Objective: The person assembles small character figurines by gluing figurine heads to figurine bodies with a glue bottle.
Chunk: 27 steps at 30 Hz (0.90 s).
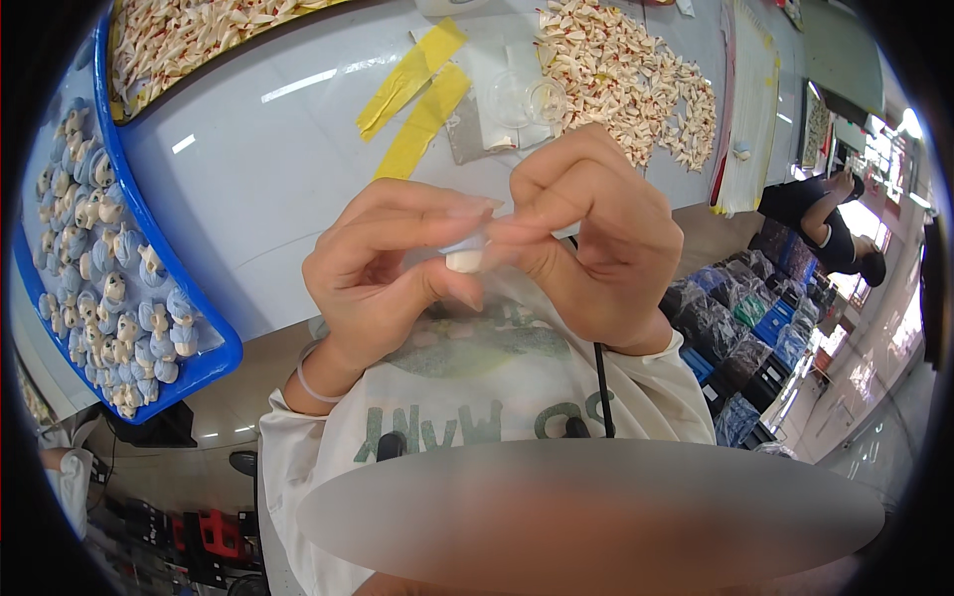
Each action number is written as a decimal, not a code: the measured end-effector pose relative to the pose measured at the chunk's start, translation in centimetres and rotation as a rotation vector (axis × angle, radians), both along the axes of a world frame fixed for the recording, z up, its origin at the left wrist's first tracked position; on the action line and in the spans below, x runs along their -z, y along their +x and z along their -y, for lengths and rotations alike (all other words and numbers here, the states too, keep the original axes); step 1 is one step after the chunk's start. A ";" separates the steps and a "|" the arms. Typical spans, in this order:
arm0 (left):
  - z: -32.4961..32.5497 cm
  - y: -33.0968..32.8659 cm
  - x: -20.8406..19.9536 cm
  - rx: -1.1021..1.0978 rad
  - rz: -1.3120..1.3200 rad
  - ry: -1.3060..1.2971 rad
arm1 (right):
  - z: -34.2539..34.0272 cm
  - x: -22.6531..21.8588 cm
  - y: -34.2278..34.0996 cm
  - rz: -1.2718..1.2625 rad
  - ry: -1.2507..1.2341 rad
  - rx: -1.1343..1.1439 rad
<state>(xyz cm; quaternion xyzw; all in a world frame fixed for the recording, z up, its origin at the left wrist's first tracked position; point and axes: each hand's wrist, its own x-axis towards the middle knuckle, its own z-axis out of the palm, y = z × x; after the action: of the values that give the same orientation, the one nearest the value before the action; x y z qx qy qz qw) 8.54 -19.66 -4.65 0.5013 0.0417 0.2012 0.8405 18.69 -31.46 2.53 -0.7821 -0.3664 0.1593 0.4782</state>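
In front of my chest, my left hand [373, 258] pinches a small blue-and-cream figure piece [464, 258] between thumb and fingers. It looks like the little doll heads in the blue tray, though blur and my fingertips hide much of it. My right hand [606, 233] is closed in a pinch, its fingertips at the right side of the piece. Whatever lies between those fingertips is hidden. On the left stands a blue tray [227, 350] with many doll heads [104, 288] with blue hair. At the far right of the table spreads a pile of small cream pieces with red marks [621, 74].
Two yellow tape strips [422, 119] lie on the white table [273, 189]. Beside them are a grey flat piece [465, 137] and a clear round dish [546, 101]. A dark-rimmed tray [124, 111] of cream pieces sits far left. Bagged crates [730, 338] and another person [830, 223] are off right.
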 end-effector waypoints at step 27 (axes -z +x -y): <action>-11.9 -6.3 -6.3 -0.517 -0.745 1.391 | 23.1 1.4 11.1 0.445 -0.698 0.845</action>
<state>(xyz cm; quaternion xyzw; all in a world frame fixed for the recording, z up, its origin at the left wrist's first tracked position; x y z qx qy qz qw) 2.29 -7.75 1.64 0.9150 0.2971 0.1888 0.1972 29.81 -54.57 1.12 -0.9859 -0.0407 -0.1019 0.1261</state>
